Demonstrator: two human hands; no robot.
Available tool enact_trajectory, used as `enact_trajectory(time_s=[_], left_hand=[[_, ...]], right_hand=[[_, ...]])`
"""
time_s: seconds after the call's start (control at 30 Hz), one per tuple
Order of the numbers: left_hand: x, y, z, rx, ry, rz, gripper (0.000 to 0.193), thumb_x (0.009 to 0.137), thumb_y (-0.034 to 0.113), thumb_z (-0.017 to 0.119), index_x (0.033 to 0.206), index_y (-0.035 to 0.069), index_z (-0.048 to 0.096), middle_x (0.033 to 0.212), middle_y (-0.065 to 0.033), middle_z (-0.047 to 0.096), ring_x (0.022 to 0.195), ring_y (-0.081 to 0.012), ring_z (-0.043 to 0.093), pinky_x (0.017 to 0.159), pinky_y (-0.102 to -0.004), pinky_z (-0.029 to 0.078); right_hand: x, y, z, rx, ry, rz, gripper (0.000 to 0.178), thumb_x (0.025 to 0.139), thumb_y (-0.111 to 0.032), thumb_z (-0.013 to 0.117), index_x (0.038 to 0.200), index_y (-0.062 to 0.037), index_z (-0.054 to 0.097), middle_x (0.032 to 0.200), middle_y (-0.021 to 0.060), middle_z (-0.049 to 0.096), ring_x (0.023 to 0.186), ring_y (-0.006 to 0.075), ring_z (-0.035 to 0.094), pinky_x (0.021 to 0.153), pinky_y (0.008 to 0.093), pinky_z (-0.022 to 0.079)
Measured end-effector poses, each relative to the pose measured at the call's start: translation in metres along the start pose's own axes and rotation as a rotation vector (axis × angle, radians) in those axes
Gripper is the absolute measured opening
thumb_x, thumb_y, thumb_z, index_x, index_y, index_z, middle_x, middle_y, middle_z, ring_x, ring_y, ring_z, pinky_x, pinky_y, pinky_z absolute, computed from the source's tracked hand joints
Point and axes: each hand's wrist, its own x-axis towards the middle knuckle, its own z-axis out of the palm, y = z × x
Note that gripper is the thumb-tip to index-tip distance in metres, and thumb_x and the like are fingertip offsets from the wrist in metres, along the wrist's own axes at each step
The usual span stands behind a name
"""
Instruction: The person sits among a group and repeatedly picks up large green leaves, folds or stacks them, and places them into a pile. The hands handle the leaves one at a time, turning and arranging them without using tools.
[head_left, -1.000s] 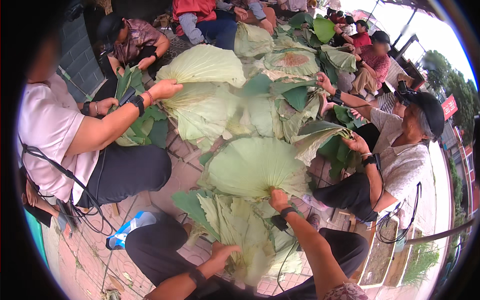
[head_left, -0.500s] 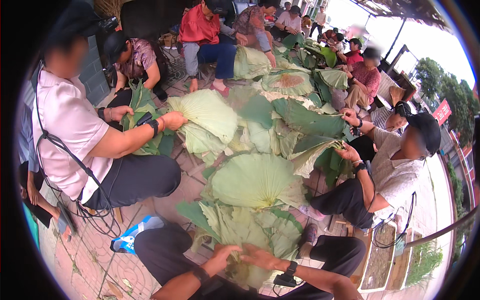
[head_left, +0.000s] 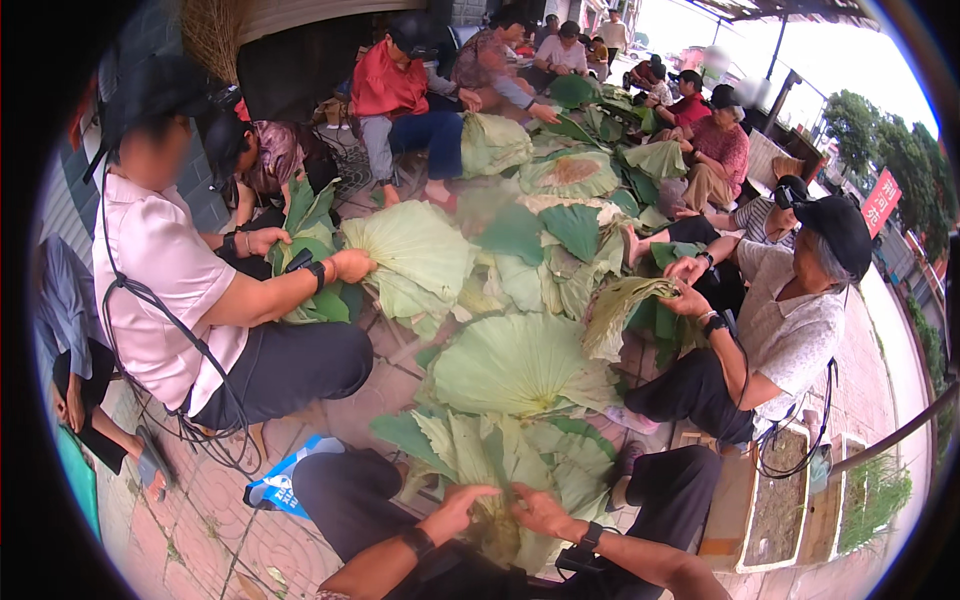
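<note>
Large pale green lotus leaves (head_left: 470,440) lie overlapping across my lap and between my knees. My left hand (head_left: 452,512) grips a leaf's near edge, its fingers pointing toward the middle. Just to the right, my right hand (head_left: 545,513) pinches the leaf on the other side of a fold that stands up between my hands. Dark bands sit on both my wrists, and the right one has a small box attached. Beyond my leaves, a broad round lotus leaf (head_left: 510,360) lies spread on a pile. My fingertips are partly hidden by the leaf.
A co-worker at left (head_left: 170,260) holds a leaf fan and a green bundle. The co-worker at right (head_left: 790,310) folds a leaf. Several people sit around the long leaf pile (head_left: 570,175). A blue and white bag (head_left: 300,475) lies by my left knee; planter boxes (head_left: 775,510) stand at right.
My hands have moved farther apart, and the leaf fold between them shows more. The right co-worker's hands have come together, folding a leaf that was spread wider. The view has shifted slightly.
</note>
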Motion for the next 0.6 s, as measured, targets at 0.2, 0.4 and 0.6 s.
enact_trajectory(time_s=[0.2, 0.4, 0.6], left_hand=[[-0.010, 0.007, -0.001, 0.117, 0.077, 0.061, 0.064, 0.073, -0.022, 0.048, 0.128, 0.007, 0.064, 0.126, -0.0152, 0.065, 0.117, -0.0285, 0.060, 0.100, -0.0327, 0.045], [-0.016, 0.039, 0.005, 0.068, 0.067, -0.006, 0.065, 0.074, -0.022, 0.050, 0.130, 0.008, 0.062, 0.130, -0.0146, 0.062, 0.119, -0.0266, 0.059, 0.101, -0.0318, 0.045], [-0.021, 0.015, 0.025, 0.014, 0.077, -0.008, 0.066, 0.075, -0.021, 0.052, 0.132, 0.010, 0.062, 0.129, -0.0122, 0.062, 0.117, -0.0212, 0.059, 0.096, -0.0298, 0.047]], right_hand=[[-0.005, -0.013, -0.019, 0.191, -0.153, -0.114, 0.064, 0.091, -0.023, 0.067, 0.145, 0.0017, 0.045, 0.133, 0.0286, 0.059, 0.123, 0.0399, 0.059, 0.099, 0.0436, 0.049], [-0.010, 0.001, -0.015, 0.003, -0.059, -0.256, 0.064, 0.078, -0.007, 0.067, 0.139, 0.0027, 0.049, 0.128, 0.0305, 0.058, 0.118, 0.0459, 0.058, 0.097, 0.0478, 0.049], [-0.004, 0.025, 0.002, -0.156, 0.127, -0.182, 0.064, 0.071, -0.002, 0.062, 0.135, -0.0034, 0.053, 0.112, 0.0278, 0.066, 0.105, 0.0467, 0.062, 0.090, 0.0502, 0.052]])
